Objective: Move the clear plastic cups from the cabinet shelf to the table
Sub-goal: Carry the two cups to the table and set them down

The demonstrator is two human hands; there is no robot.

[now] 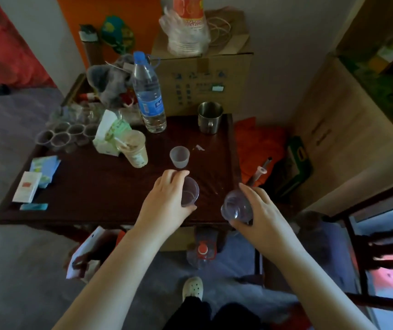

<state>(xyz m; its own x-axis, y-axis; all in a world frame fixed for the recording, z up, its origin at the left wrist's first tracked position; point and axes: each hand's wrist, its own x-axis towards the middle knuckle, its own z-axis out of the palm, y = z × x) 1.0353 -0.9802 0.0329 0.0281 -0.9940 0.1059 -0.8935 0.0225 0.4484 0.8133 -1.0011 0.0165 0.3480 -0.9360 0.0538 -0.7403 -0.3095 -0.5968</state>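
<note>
My left hand [167, 198] grips a clear plastic cup [189, 192] upright over the near right part of the dark wooden table [95, 186]. My right hand [258, 208] holds a second clear cup [235, 206], tilted on its side, just past the table's near right corner. A third clear cup [179, 156] stands alone on the table beyond my left hand. Several more clear cups [64, 136] are grouped at the table's far left. The cabinet [333, 129] stands at the right.
On the table stand a water bottle [149, 94], a steel mug [209, 117], a lidded drink cup [133, 148], a tissue pack [108, 132] and small packets [36, 179]. A cardboard box [202, 77] sits behind, a dark chair [381, 253] at right, a bottle [202, 254] on the floor.
</note>
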